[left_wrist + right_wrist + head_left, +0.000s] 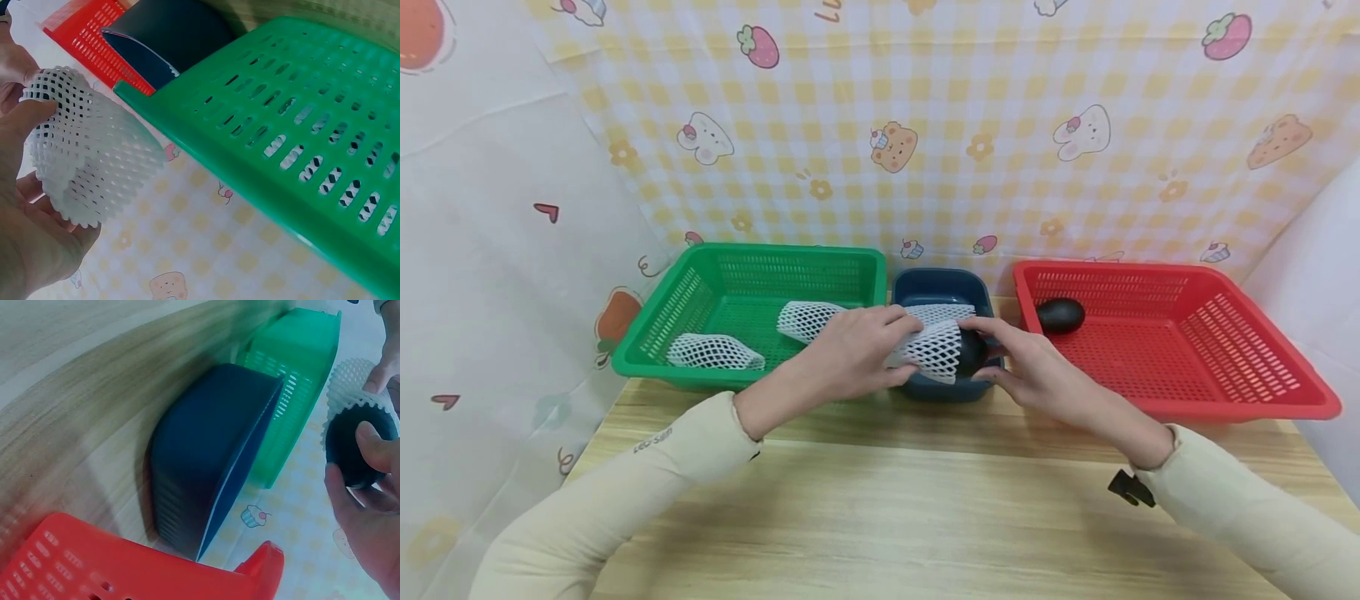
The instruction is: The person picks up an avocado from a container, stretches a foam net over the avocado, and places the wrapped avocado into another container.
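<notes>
My left hand (863, 352) holds a white foam net sleeve (934, 350) by its left part, thumb and fingers on either side of the mesh. The right end of the sleeve surrounds part of a smooth black egg-shaped object (355, 445). My right hand (1028, 367) grips the bare end of that object between thumb and fingers, as the right wrist view shows. Both hands meet over the dark blue bin (943, 392), where another white foam net (951, 313) shows behind the held one. In the left wrist view the net (119, 150) spreads out between the left thumb and fingers.
At the left, a green basket (658, 317) contains two netted dark objects, the nearer one (715, 352) by its front wall. A red basket (1195, 358) on the right holds a bare black egg-shaped object (1061, 316). All stand on a wooden table (880, 508) before a checked cloth.
</notes>
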A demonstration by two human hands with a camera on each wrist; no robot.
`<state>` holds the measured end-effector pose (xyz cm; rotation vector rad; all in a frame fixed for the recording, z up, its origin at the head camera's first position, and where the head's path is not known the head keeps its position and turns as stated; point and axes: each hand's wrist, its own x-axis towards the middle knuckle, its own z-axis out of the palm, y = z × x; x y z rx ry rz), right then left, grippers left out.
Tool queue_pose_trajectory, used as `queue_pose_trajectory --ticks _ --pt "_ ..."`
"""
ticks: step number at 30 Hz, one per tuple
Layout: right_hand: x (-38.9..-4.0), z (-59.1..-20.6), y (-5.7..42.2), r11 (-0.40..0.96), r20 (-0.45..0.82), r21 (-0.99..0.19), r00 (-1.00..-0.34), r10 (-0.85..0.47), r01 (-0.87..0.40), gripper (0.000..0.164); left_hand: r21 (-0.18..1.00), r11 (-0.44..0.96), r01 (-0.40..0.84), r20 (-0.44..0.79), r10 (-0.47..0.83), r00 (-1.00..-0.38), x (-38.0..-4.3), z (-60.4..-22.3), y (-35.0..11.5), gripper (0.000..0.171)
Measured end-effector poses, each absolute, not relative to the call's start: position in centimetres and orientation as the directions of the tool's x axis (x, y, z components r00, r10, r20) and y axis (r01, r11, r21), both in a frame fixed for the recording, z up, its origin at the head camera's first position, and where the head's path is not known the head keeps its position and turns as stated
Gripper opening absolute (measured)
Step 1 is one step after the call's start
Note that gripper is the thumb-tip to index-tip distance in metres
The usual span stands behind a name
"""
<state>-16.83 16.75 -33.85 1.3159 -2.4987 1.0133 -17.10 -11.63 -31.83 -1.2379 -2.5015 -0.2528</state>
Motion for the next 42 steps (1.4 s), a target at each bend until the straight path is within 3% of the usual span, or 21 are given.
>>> queue_pose_trajectory --ticks 7,16,28,37,42 --pt "-16.8 -34.3 16.6 0.35 0.435 -0.551 -0.619 -0.654 -0.758 0.078 0.005 0.613 0.79 0.362 0.736 -0.573 -17.0 -31.6 -11.9 0.049" --pt "-16.4 -34.6 16.1 0.361 0.426 -0.637 -0.701 -0.571 -0.681 0.069 0.002 0.603 0.797 0.367 0.741 -0.562 -17.0 -31.5 -12.0 0.052" --pt "-16.6 -35.2 16.2 0.296 0.464 -0.638 -0.662 -0.589 -0.711 0.07 0.036 0.597 0.801 0.375 0.735 -0.565 -17.0 -31.6 -12.3 0.056" --pt "-16.3 -35.3 15.9 0.286 0.476 -0.682 -0.705 -0.526 -0.673 0.064 0.018 0.586 0.81 0.386 0.743 -0.546 -17.1 -31.5 -12.2 0.057" --pt "-16.4 -35.5 15.7 0.273 0.504 -0.674 -0.697 -0.51 -0.687 0.059 0.01 0.587 0.809 0.386 0.744 -0.545 -17.1 -31.4 -12.1 0.059"
